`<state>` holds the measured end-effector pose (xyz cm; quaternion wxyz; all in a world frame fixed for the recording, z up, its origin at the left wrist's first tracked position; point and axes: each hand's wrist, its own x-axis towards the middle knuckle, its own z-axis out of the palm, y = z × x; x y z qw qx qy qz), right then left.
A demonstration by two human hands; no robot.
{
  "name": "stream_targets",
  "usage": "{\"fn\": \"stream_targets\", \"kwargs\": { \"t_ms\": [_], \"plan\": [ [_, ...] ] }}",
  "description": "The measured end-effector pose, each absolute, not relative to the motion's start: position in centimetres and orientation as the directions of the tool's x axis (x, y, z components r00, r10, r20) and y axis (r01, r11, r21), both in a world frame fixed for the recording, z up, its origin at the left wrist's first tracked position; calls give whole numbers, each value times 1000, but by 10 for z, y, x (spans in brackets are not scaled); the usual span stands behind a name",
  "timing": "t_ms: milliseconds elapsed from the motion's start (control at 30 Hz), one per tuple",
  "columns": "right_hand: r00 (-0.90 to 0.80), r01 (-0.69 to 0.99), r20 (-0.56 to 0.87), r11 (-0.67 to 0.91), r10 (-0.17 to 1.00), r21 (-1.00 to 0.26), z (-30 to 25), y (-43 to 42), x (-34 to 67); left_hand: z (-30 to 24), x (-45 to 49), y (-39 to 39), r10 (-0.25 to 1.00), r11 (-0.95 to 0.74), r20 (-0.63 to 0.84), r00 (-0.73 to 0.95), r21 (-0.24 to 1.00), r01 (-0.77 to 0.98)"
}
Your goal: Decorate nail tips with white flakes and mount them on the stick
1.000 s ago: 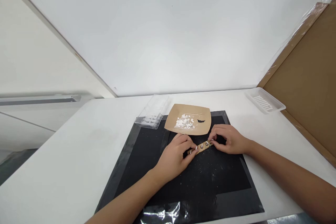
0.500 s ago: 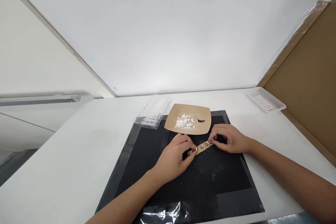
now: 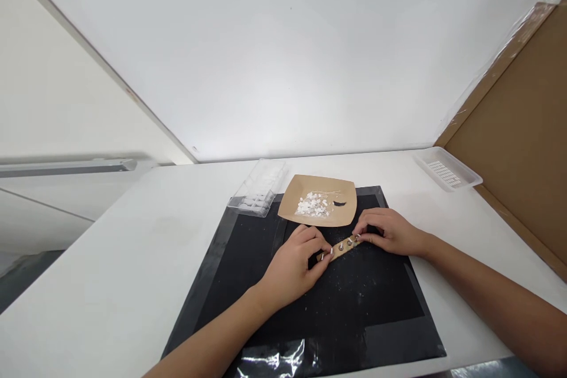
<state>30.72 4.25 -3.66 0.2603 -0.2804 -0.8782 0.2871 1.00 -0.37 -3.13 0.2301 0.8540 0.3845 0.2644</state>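
Observation:
A narrow brown strip with several small metal studs lies on the black mat. My left hand pinches the strip's near-left end, fingers curled. My right hand rests at the strip's far-right end, fingertips closed on a stud or the strip's tip; which one is too small to tell. Just beyond the hands sits a brown paper dish holding several small white pieces and one dark scrap.
A clear plastic compartment box stands left of the dish. A white tray with a ribbed insert sits at the far right by a brown board. The white table's edge runs along the left. Crumpled clear film lies at the mat's near edge.
My right hand has shifted slightly away from me along the strip's end. The left hand and the strip have hardly moved.

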Motion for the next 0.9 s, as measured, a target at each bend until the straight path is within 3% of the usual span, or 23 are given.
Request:
{"fn": "stream_targets", "kwargs": {
  "t_ms": [567,900],
  "plan": [
    [-682,368,341,707,647,-604,-37,37,304,-33,10,-4,794,-576,255,552,608,547],
    [-664,417,481,818,572,-396,-31,31,296,-35,9,-4,797,-568,249,551,620,541]
  ]
}}
